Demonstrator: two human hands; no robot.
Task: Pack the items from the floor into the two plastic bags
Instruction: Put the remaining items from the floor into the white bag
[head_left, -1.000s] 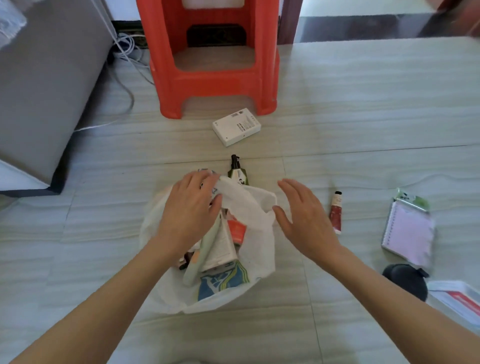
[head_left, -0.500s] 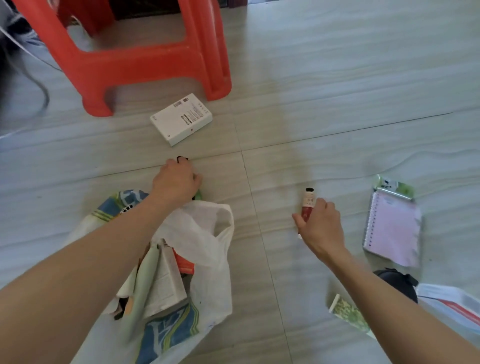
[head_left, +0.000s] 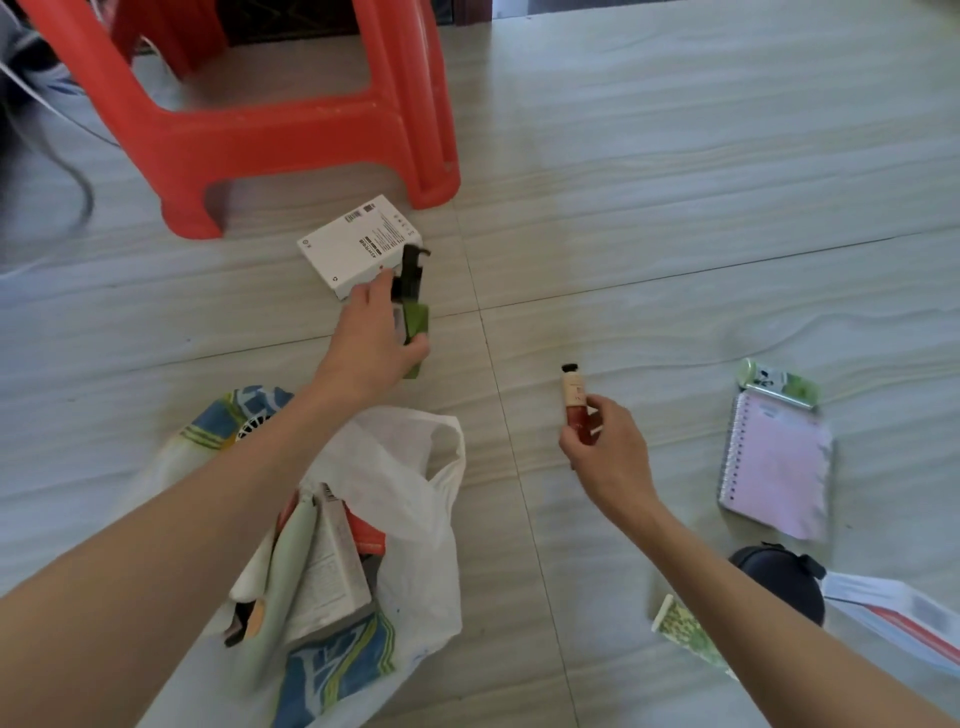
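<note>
The left hand (head_left: 376, 338) is gripping a green pump bottle (head_left: 413, 306), fingers curled round its body, the black pump head sticking up toward 12 o'clock. The right hand (head_left: 605, 452) is pinching one red tube (head_left: 575, 402) between thumb and fingertips, its black cap pointing to 12 o'clock.

One white plastic bag (head_left: 415, 467) is lying open on the floor (head_left: 675, 182) at 7 o'clock from the bottle, under the left forearm. Only this one bag is showing. Inside it, several things are crowding together: a pale green tube, a grey-white carton with small print too blurred to read, something red-orange, and a blue-and-green patterned pack at the bottom.

One white box (head_left: 358, 247) is lying flat just beyond the left hand at 11 o'clock, partly behind the pump head. It is carrying a barcode and lines of small black print, none of it legible.

To the right of the tube, at 3 o'clock, one pink spiral notebook (head_left: 774, 462) is resting on the floor, with one green packet (head_left: 776, 382) touching its top edge. At 5 o'clock are sitting one black pouch (head_left: 784, 577), one white-and-red packet (head_left: 898, 613) just beside it, and one green-patterned tube (head_left: 685, 629) poking out from under the right forearm.

One red stool (head_left: 291, 130) is standing at 11 o'clock, well behind the box.
</note>
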